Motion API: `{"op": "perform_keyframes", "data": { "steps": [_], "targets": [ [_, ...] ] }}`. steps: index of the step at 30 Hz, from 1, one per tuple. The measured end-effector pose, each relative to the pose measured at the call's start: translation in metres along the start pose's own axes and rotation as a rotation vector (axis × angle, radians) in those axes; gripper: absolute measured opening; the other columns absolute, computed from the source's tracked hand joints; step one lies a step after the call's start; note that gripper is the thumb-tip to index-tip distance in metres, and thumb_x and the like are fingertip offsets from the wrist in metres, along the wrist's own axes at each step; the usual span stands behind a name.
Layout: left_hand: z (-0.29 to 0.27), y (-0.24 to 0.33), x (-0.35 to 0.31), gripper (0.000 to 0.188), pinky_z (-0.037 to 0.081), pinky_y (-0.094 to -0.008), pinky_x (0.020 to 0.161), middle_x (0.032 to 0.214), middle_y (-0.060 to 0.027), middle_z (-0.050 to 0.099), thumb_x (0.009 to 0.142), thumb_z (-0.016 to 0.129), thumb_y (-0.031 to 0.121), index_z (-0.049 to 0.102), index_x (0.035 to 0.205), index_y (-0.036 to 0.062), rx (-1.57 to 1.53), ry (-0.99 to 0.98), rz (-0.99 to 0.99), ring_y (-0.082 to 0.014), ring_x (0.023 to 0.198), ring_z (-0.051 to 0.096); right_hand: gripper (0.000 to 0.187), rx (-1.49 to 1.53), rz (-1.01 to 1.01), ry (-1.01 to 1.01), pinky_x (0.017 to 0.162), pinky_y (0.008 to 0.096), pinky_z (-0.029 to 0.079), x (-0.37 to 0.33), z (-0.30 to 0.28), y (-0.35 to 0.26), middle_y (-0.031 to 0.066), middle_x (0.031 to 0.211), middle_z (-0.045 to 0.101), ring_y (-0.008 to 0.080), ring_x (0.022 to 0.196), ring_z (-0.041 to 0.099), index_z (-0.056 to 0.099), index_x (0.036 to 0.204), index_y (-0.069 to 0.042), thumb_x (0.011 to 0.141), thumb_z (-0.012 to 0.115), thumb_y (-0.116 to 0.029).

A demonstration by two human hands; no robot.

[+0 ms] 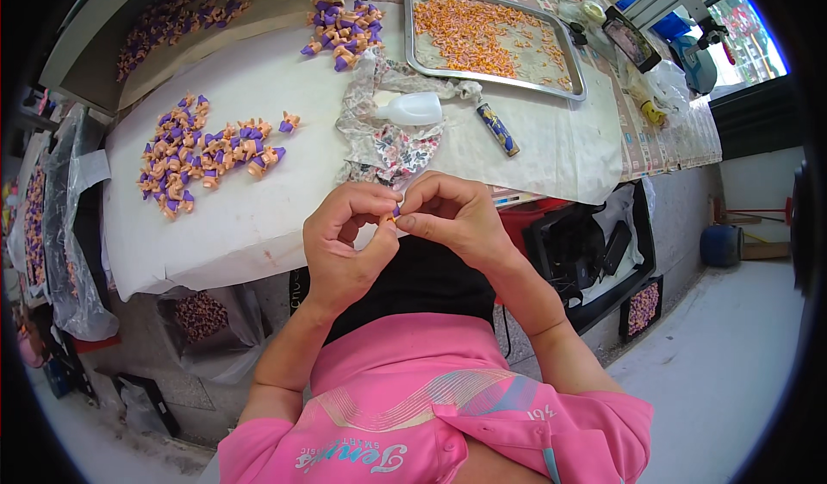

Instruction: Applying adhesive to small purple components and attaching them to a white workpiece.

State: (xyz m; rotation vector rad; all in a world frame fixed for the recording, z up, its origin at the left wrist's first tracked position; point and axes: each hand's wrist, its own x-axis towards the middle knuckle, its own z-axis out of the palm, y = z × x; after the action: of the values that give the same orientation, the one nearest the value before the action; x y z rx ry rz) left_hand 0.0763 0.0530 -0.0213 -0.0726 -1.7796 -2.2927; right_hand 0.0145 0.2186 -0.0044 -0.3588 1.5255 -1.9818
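Note:
My left hand (345, 238) and my right hand (461, 221) meet in front of my body, just off the table's near edge. Between the thumbs and fingertips of both is a tiny purple and orange piece (396, 212), mostly covered by the fingers. Beyond them lies a crumpled floral cloth (401, 152) with a translucent white plastic bottle (415, 109) on its side. To the left spreads a pile of small peach and purple plastic figures (207, 156). A metal tray (500, 79) at the back holds many small orange pieces (469, 36).
A dark blue printed tube (498, 131) lies right of the cloth. Another heap of figures (345, 31) sits behind it, and more fill a box (185, 18) at the back left. A phone on a stand (631, 40) is at the far right. Below the table is a black crate (594, 251).

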Motion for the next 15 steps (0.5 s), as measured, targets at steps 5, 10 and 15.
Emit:
{"op": "perform_keyframes", "data": {
  "steps": [5,10,15],
  "targets": [
    [0.0015,0.0059,0.0033,0.022,0.050,-0.0255,0.084,0.108,-0.0112,0.059,0.079,0.058,-0.012,0.058,0.098,-0.0017,-0.054,-0.020,-0.010,-0.0121,0.095,0.060,0.014,0.029,0.032,-0.002,0.077,0.0243,0.052,-0.0014,0.0018,-0.0077,0.0041,0.098,0.059,0.0103,0.087,0.061,0.062,0.098,0.002,0.085,0.068,0.002],
    [0.0034,0.0072,0.0046,0.022,0.049,-0.0244,0.083,0.108,-0.0106,0.058,0.079,0.059,-0.011,0.057,0.098,-0.0010,-0.038,-0.042,-0.015,-0.0102,0.090,0.058,0.015,-0.134,-0.080,0.029,0.078,0.0244,0.052,-0.0048,0.0009,-0.0055,0.0047,0.099,0.058,0.0103,0.088,0.060,0.062,0.100,0.002,0.086,0.068,0.002],
    [0.0026,0.0040,0.0047,0.023,0.048,-0.0244,0.081,0.105,-0.0107,0.059,0.076,0.060,-0.011,0.057,0.096,-0.0010,0.038,-0.040,0.032,-0.0103,0.088,0.057,0.014,-0.278,-0.096,0.054,0.076,0.0242,0.053,-0.0077,0.0011,-0.0044,0.0062,0.100,0.060,0.0109,0.088,0.061,0.065,0.098,0.002,0.084,0.069,0.002]
  ]
}}
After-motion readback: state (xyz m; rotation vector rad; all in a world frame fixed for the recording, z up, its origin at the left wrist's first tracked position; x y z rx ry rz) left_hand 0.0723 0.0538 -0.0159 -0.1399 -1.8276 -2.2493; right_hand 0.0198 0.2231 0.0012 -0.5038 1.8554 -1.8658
